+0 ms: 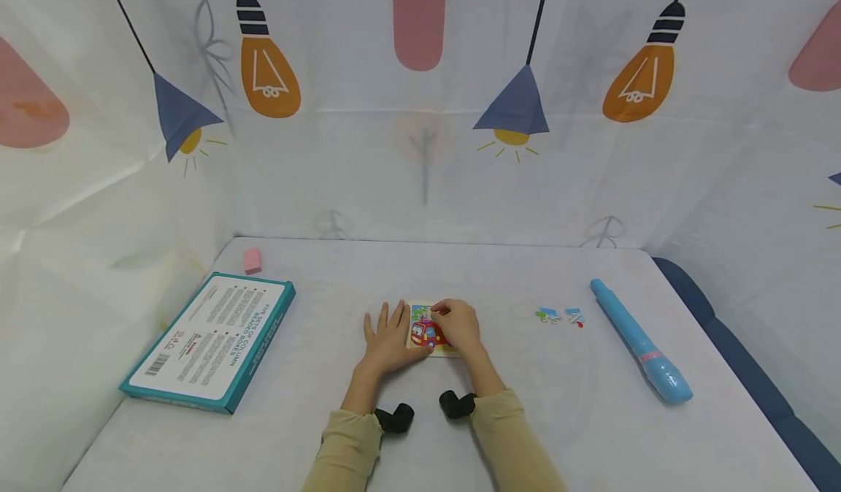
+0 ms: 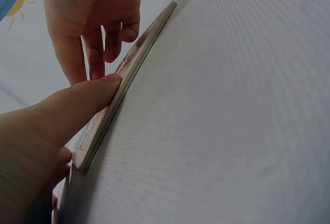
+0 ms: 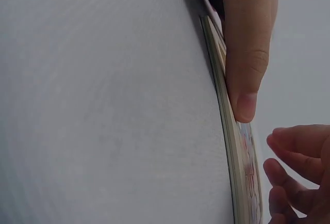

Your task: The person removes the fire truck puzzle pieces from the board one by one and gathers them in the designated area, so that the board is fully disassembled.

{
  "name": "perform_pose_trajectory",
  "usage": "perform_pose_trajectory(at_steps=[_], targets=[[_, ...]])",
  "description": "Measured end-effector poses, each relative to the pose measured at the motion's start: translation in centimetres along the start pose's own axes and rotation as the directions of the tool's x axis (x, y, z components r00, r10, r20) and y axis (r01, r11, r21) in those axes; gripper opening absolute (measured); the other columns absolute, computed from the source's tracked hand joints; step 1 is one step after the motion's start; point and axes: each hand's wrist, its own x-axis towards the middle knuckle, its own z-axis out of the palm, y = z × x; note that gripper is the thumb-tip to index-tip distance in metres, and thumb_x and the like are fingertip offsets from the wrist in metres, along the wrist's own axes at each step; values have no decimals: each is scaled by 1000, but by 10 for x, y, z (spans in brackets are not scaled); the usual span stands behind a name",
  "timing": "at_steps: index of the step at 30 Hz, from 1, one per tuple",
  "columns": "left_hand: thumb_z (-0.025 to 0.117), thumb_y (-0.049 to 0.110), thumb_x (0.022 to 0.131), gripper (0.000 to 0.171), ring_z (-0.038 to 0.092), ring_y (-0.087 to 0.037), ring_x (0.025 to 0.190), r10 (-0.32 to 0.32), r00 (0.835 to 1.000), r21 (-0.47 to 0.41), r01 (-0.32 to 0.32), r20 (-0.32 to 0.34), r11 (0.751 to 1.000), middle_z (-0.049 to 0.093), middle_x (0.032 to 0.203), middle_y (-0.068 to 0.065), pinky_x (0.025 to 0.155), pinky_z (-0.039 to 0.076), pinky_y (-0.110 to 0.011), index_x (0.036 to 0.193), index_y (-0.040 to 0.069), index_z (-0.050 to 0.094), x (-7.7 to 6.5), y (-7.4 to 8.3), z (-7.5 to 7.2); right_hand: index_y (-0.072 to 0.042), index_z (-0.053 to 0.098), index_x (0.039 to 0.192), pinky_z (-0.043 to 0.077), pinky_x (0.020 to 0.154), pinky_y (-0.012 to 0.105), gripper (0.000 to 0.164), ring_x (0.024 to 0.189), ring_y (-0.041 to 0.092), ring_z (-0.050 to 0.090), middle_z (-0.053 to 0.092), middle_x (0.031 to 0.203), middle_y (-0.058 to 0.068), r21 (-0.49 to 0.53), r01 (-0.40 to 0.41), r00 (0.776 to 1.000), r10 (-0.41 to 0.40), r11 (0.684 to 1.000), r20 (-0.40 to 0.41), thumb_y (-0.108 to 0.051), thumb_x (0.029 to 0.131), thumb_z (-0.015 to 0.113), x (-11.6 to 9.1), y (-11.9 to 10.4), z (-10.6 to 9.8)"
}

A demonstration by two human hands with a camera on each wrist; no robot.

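Observation:
A small jigsaw board [image 1: 420, 336] with a colourful picture of a red vehicle lies between both hands. My left hand [image 1: 386, 344] is spread flat at its left side, fingers pointing away; its thumb [image 2: 100, 91] rests on the near edge. From the right, my right hand [image 1: 458, 325] reaches over the picture with bent fingers. In the right wrist view its fingertips [image 3: 270, 164] are close above the board's face. I cannot tell whether thumb and index finger pinch a piece. The right part of the board is hidden under this hand.
Two loose jigsaw pieces [image 1: 548, 315] [image 1: 574, 317] lie to the right, then a long blue tube [image 1: 637, 339]. At the left lies a teal-edged box [image 1: 204, 339] with a pink block [image 1: 252, 260] behind it. White printed cloth [image 1: 368, 171] hangs behind the table.

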Motion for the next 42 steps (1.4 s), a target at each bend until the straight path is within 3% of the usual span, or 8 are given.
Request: perform_pose_trajectory(at_steps=[8, 13, 22, 28, 36, 42], targets=[[63, 57, 76, 95, 9, -39, 139, 12, 1000, -13, -12, -1, 1000, 24, 151, -14, 104, -3, -62, 144, 2, 28, -2, 2, -2, -8, 72, 89, 41, 66, 36, 16, 79, 24, 53, 59, 82, 7, -195, 31, 999, -28, 980, 21, -21, 80, 69, -2, -6, 7], [64, 56, 75, 94, 10, -39, 139, 14, 1000, -20, -14, -16, 1000, 25, 150, -14, 104, -2, -63, 143, 1, 29, -3, 3, -3, -8, 71, 87, 41, 70, 40, 18, 84, 29, 53, 58, 83, 9, -221, 43, 999, -45, 974, -2, -22, 77, 71, -4, -9, 13], [64, 56, 76, 93, 12, -40, 138, 17, 1000, -10, -18, -17, 1000, 26, 150, -15, 104, -2, -63, 143, 1, 30, -3, 4, -5, -8, 66, 80, 43, 64, 35, 12, 72, 22, 56, 62, 73, 3, -117, 37, 997, -45, 992, -69, -18, 75, 72, 0, -10, 18], [63, 56, 76, 93, 11, -41, 138, 18, 1000, -11, -18, -8, 1000, 26, 150, -15, 104, -2, -63, 143, 0, 30, -4, 3, -5, -8, 61, 80, 43, 60, 30, 13, 65, 15, 57, 63, 71, 1, -27, 46, 998, -48, 999, -46, -15, 78, 72, 0, -9, 19], [63, 57, 76, 93, 11, -40, 139, 14, 1000, -9, -14, -12, 1000, 26, 150, -14, 104, -2, -63, 143, 1, 30, -3, 2, -3, -8, 62, 101, 47, 73, 37, 26, 80, 22, 65, 71, 81, 6, 118, 19, 998, -11, 993, -64, -12, 78, 71, 2, -3, 8], [64, 57, 76, 94, 10, -39, 139, 7, 1000, -14, -7, -11, 1000, 25, 150, -13, 104, -2, -63, 144, 2, 29, -2, 2, -2, -10, 63, 107, 47, 65, 31, 27, 70, 18, 63, 70, 80, 6, 160, -37, 996, 50, 986, -80, -11, 81, 68, 4, 7, -7]])
